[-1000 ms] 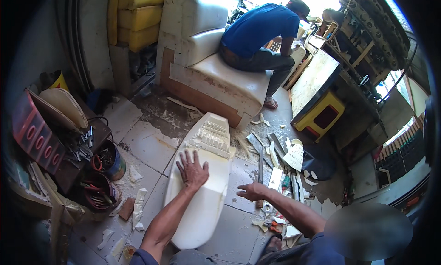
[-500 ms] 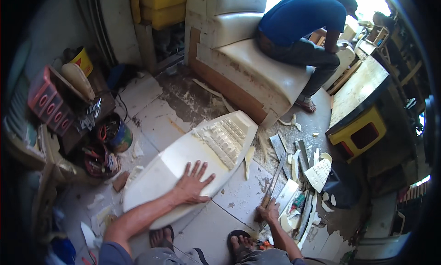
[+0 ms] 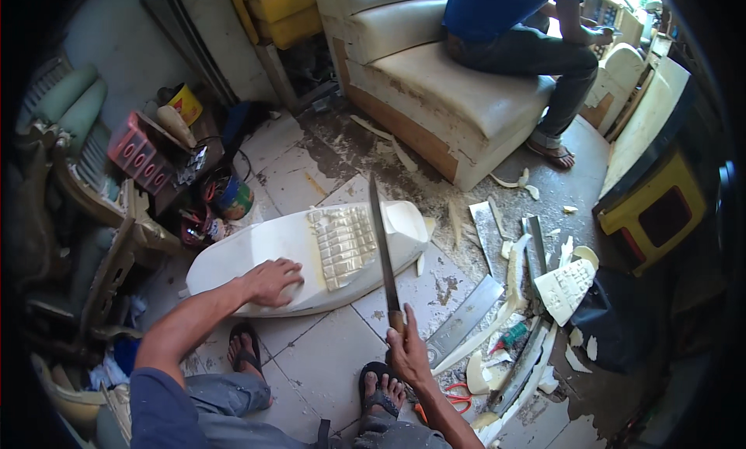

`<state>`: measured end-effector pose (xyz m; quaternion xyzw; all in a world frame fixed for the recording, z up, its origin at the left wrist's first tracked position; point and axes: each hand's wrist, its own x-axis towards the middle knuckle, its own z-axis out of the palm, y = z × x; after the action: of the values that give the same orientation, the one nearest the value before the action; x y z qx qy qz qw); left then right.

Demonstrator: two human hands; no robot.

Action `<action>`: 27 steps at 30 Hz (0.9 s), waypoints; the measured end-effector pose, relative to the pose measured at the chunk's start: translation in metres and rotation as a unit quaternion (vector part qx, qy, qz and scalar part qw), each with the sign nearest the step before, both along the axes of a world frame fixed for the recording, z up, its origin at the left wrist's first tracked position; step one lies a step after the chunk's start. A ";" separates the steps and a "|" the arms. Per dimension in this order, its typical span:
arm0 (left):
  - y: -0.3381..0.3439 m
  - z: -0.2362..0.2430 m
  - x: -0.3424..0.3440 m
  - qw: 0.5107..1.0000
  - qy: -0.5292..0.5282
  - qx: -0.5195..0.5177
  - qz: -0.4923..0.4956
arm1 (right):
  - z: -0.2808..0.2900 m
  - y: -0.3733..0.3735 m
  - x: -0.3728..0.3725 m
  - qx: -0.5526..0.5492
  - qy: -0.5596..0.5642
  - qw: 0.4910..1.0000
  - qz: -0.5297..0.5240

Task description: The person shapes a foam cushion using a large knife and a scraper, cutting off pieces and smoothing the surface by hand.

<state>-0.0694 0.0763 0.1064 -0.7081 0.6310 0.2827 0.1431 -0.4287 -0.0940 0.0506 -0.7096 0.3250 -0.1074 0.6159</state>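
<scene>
A long pale foam piece point(image 3: 225, 269) lies on its side-to-side length across the tiled floor, with a gridded, carved patch point(image 3: 340, 251) near its right end. My left hand point(image 3: 272, 284) rests on its smooth surface, fingers apart and slightly bent. My right hand point(image 3: 406, 348) grips the wooden handle of a long dark blade point(image 3: 381, 231), which is raised upright in the view, overlapping the foam's right end. Below and right of that hand lie a wide metal blade point(image 3: 462, 321), foam offcuts point(image 3: 563, 290), a green-handled tool point(image 3: 509, 338) and orange-handled scissors point(image 3: 458, 397).
A person point(image 3: 513, 56) in a blue top sits on a cream upholstered seat point(image 3: 474, 115) beyond the foam. A plastic organizer point(image 3: 136, 157) and tins of tools point(image 3: 229, 196) stand at left beside stacked furniture parts. A yellow panel point(image 3: 653, 216) leans at right.
My right hand has taken hold of the long blade and lifted it from the floor. The foam piece has turned crosswise, with my left hand still on it.
</scene>
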 end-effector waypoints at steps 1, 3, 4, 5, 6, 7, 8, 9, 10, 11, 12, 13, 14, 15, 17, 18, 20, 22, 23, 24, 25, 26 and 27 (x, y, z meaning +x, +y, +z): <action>-0.014 -0.009 -0.005 0.994 0.014 -0.038 0.098 | -0.007 0.000 0.006 -0.005 0.004 1.000 0.025; -0.039 -0.040 -0.004 0.950 0.032 -0.115 0.290 | -0.009 0.001 0.022 0.061 -0.015 0.997 0.038; -0.048 -0.060 -0.007 0.927 0.006 -0.203 0.314 | -0.004 0.000 0.030 0.101 -0.013 0.994 0.037; -0.052 -0.079 -0.011 0.896 -0.024 -0.288 0.336 | 0.000 0.000 0.038 0.143 -0.011 0.989 0.038; -0.060 -0.093 -0.019 0.858 -0.048 -0.370 0.352 | 0.002 -0.001 0.043 0.196 -0.003 0.980 0.038; -0.070 -0.098 -0.029 0.866 -0.071 -0.344 0.356 | 0.000 -0.002 0.045 0.200 -0.002 0.979 0.036; -0.079 -0.102 -0.038 0.873 -0.093 -0.318 0.359 | -0.004 -0.004 0.047 0.205 0.001 0.978 0.034; -0.085 -0.106 -0.043 0.879 -0.114 -0.290 0.360 | -0.007 -0.005 0.049 0.210 0.001 0.977 0.029; -0.087 -0.110 -0.046 0.877 -0.113 -0.296 0.362 | -0.016 -0.004 0.049 0.180 -0.008 0.983 0.028; -0.089 -0.111 -0.045 0.876 -0.113 -0.306 0.356 | -0.029 -0.002 0.048 0.150 -0.018 0.988 0.026; -0.088 -0.111 -0.042 0.874 -0.116 -0.314 0.352 | -0.036 0.000 0.048 0.121 -0.028 0.992 0.027; -0.080 -0.113 -0.043 0.873 -0.118 -0.316 0.352 | -0.028 0.000 0.053 0.152 -0.005 0.988 0.031; -0.073 -0.115 -0.045 0.873 -0.120 -0.313 0.354 | -0.018 -0.004 0.059 0.183 0.018 0.982 0.036; -0.076 -0.115 -0.042 0.871 -0.123 -0.320 0.352 | -0.006 -0.009 0.065 0.205 0.035 0.977 0.036; -0.077 -0.115 -0.043 0.870 -0.124 -0.324 0.349 | -0.009 -0.004 0.061 0.164 0.053 0.984 0.040; -0.081 -0.117 -0.045 0.871 -0.121 -0.327 0.348 | -0.011 -0.001 0.056 0.119 0.054 0.991 0.041; -0.090 -0.119 -0.043 0.867 -0.121 -0.343 0.340 | -0.019 -0.005 0.064 0.058 0.045 0.997 0.039; -0.075 -0.111 -0.045 0.868 -0.129 -0.326 0.353 | 0.003 -0.013 0.091 0.109 0.112 0.985 0.078; -0.072 -0.111 -0.046 0.869 -0.128 -0.322 0.354 | 0.009 -0.015 0.098 0.129 0.145 0.977 0.091; -0.078 -0.111 -0.045 0.873 -0.137 -0.316 0.346 | -0.027 0.001 0.082 0.057 0.099 0.992 0.056; -0.079 -0.112 -0.045 0.871 -0.139 -0.321 0.344 | -0.036 0.016 0.068 -0.014 0.057 0.998 0.028; -0.081 -0.113 -0.046 0.869 -0.141 -0.330 0.340 | -0.039 0.021 0.058 -0.009 0.052 0.998 0.019; -0.087 -0.113 -0.043 0.866 -0.143 -0.339 0.338 | -0.041 0.021 0.057 -0.005 0.047 0.999 0.012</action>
<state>-0.1128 -0.0108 -0.0071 -0.9157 0.3826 -0.0217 -0.1209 -0.3720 -0.0735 0.0100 -0.7208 0.3445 -0.0685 0.5976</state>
